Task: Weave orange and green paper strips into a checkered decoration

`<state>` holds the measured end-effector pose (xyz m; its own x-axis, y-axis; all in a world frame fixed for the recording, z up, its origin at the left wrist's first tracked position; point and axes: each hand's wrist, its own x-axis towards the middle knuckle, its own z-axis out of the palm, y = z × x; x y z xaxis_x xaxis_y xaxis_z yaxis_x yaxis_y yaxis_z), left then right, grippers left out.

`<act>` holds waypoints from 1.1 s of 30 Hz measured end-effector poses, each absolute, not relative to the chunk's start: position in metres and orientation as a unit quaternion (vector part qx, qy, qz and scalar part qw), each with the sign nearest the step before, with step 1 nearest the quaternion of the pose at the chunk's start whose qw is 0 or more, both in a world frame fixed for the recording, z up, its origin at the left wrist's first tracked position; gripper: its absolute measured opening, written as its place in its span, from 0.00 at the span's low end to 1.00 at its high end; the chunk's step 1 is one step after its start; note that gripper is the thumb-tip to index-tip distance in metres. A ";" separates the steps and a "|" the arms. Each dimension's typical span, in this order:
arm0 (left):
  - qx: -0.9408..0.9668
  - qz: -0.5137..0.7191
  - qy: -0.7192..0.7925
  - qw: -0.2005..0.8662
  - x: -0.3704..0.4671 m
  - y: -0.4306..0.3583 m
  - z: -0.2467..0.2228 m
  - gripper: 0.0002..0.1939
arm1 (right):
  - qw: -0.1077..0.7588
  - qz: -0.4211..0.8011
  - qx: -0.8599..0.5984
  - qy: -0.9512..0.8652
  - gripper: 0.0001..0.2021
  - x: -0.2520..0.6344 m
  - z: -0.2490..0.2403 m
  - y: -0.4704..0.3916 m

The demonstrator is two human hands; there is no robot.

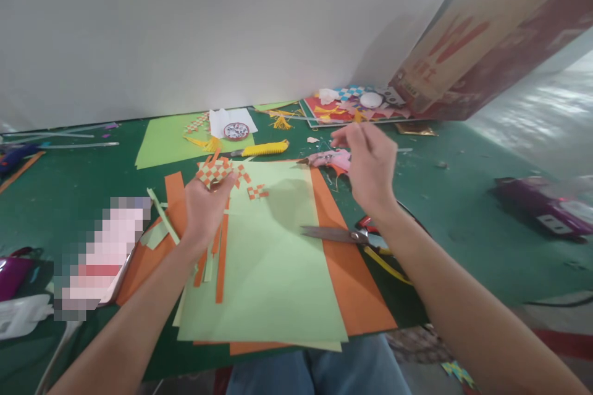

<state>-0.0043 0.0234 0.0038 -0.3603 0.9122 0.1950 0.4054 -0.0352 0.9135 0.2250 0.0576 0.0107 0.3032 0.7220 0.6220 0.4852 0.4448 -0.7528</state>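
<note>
My left hand (206,203) pinches an orange-and-cream woven paper piece (214,170) above the left edge of a pale green paper sheet (278,271). A smaller checkered paper scrap (257,192) lies on that sheet, just right of the hand. Raised over the sheet's far right corner, my right hand (373,163) has its fingers closed together. A small orange bit shows at its fingertips, but I cannot make out whether it is held. Below this hand, scissors (333,234) lie with their blades on the green sheet. Orange paper strips (221,265) lie below my left hand.
Orange sheets (361,284) lie under the green one. Behind are a yellow utility knife (265,148), a round patterned piece (236,130) and a yellow tassel (280,121). A phone (106,253) is at left, a purple device (542,207) at right, a paper bag (463,43) behind.
</note>
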 end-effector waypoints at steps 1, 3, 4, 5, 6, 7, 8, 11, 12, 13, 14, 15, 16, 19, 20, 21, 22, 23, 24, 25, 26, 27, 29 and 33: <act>0.490 0.524 0.650 0.252 -0.005 0.025 0.003 0.08 | 0.578 0.104 -0.514 -0.625 0.15 0.221 0.008 0.056; 0.461 0.548 0.650 0.255 -0.007 0.028 0.000 0.10 | 0.471 0.105 -0.485 -0.730 0.18 0.209 0.002 0.053; 0.450 0.558 0.649 0.255 -0.007 0.029 -0.002 0.11 | 0.411 0.095 -0.462 -0.780 0.18 0.202 -0.003 0.051; 0.441 0.566 0.648 0.254 -0.008 0.030 -0.003 0.12 | 0.359 0.085 -0.444 -0.817 0.17 0.196 -0.007 0.049; 0.437 0.573 0.645 0.254 -0.008 0.031 -0.005 0.12 | 0.321 0.076 -0.432 -0.840 0.17 0.190 -0.013 0.047; 0.436 0.577 0.642 0.255 -0.008 0.032 -0.005 0.12 | 0.293 0.072 -0.421 -0.855 0.17 0.185 -0.018 0.046; 0.438 0.578 0.639 0.257 -0.008 0.032 -0.006 0.12 | 0.270 0.071 -0.414 -0.866 0.18 0.181 -0.023 0.045; 0.452 0.571 0.633 0.261 -0.008 0.032 -0.006 0.13 | 0.225 0.079 -0.406 -0.882 0.20 0.176 -0.035 0.044; 0.455 0.568 0.635 0.260 -0.007 0.032 -0.006 0.14 | 0.219 0.082 -0.404 -0.884 0.19 0.176 -0.037 0.044; 0.457 0.564 0.637 0.259 -0.007 0.031 -0.006 0.15 | 0.216 0.085 -0.402 -0.886 0.18 0.176 -0.037 0.044; 0.458 0.562 0.639 0.258 -0.007 0.031 -0.006 0.17 | 0.217 0.087 -0.399 -0.887 0.16 0.176 -0.037 0.044; 0.458 0.562 0.639 0.258 -0.007 0.031 -0.006 0.18 | 0.220 0.088 -0.396 -0.887 0.14 0.176 -0.037 0.044; 0.457 0.562 0.638 0.260 -0.007 0.031 -0.006 0.18 | 0.224 0.090 -0.392 -0.888 0.12 0.176 -0.035 0.044; 0.456 0.565 0.630 0.275 -0.007 0.031 -0.005 0.15 | 0.238 0.109 -0.381 -0.887 0.09 0.174 -0.032 0.043; 0.456 0.564 0.629 0.280 -0.006 0.031 -0.005 0.14 | 0.242 0.117 -0.380 -0.885 0.10 0.173 -0.032 0.043; 0.456 0.562 0.629 0.283 -0.006 0.030 -0.005 0.14 | 0.244 0.124 -0.380 -0.884 0.11 0.172 -0.032 0.042; 0.457 0.561 0.629 0.286 -0.006 0.031 -0.005 0.14 | 0.243 0.129 -0.381 -0.883 0.13 0.171 -0.033 0.042; 0.458 0.560 0.627 0.290 -0.006 0.031 -0.006 0.14 | 0.241 0.131 -0.382 -0.883 0.15 0.170 -0.034 0.042; 0.459 0.561 0.622 0.297 -0.006 0.031 -0.007 0.14 | 0.240 0.132 -0.382 -0.883 0.15 0.169 -0.035 0.042; 0.460 0.562 0.615 0.306 -0.006 0.031 -0.008 0.14 | 0.241 0.134 -0.380 -0.883 0.14 0.169 -0.036 0.042; 0.462 0.564 0.607 0.316 -0.006 0.032 -0.009 0.13 | 0.246 0.137 -0.377 -0.882 0.12 0.169 -0.037 0.042; 0.464 0.564 0.601 0.324 -0.007 0.032 -0.009 0.12 | 0.254 0.142 -0.373 -0.881 0.10 0.168 -0.038 0.043; 0.469 0.558 0.599 0.331 -0.006 0.032 -0.009 0.11 | 0.274 0.155 -0.363 -0.877 0.06 0.168 -0.039 0.043; 0.479 0.538 0.611 0.329 -0.005 0.030 -0.004 0.10 | 0.311 0.185 -0.345 -0.866 0.03 0.169 -0.039 0.044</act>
